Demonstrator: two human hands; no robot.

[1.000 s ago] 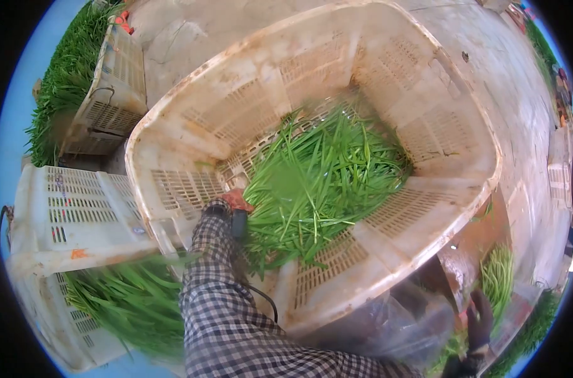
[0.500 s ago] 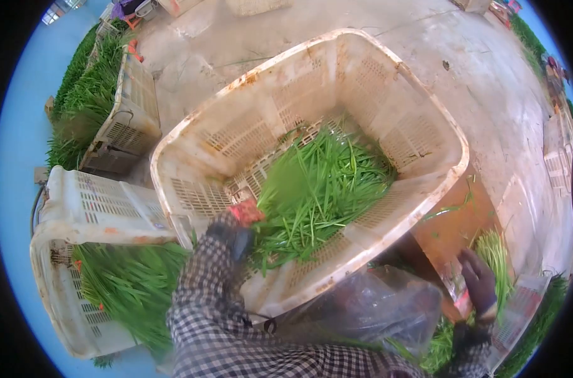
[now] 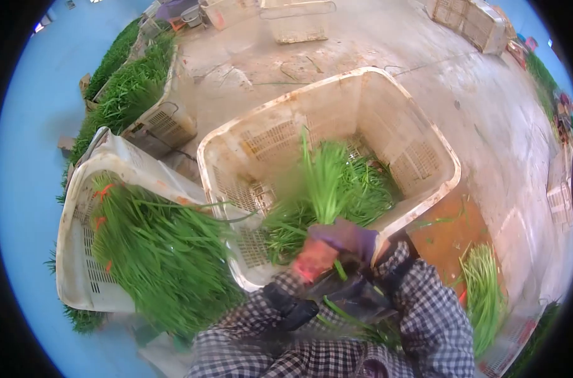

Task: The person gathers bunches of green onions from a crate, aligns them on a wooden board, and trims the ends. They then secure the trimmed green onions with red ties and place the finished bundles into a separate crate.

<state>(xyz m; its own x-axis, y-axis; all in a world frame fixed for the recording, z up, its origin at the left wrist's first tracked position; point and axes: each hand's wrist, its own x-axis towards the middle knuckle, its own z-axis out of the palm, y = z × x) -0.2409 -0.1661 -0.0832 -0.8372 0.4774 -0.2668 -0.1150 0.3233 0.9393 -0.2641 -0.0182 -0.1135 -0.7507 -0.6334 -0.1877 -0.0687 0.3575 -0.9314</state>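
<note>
My left hand [image 3: 315,257], in a reddish glove, is closed at the base of a bunch of chives [image 3: 324,186]. Close beside it, my right hand [image 3: 349,239] in a dark purple glove wraps round the same base. The green leaves point up and away from me, over the near side of a large dirty white plastic crate [image 3: 271,126]. Inside that crate lies a heap of loose green leaves [image 3: 371,195]. Below my hands, dark plastic [image 3: 356,296] and a few stray leaves show; my fingertips are partly hidden.
To the left, a tilted white crate [image 3: 69,252] holds many chive bunches [image 3: 167,252] with red bands. On the right, a pale-stemmed bunch [image 3: 483,290] lies on a brown board [image 3: 456,233]. More filled crates line the left; another crate [image 3: 299,25] stands behind.
My left hand has come back from inside the crate, and my right hand has moved left from the board. Both now meet on an upright bunch. The view has shifted.
</note>
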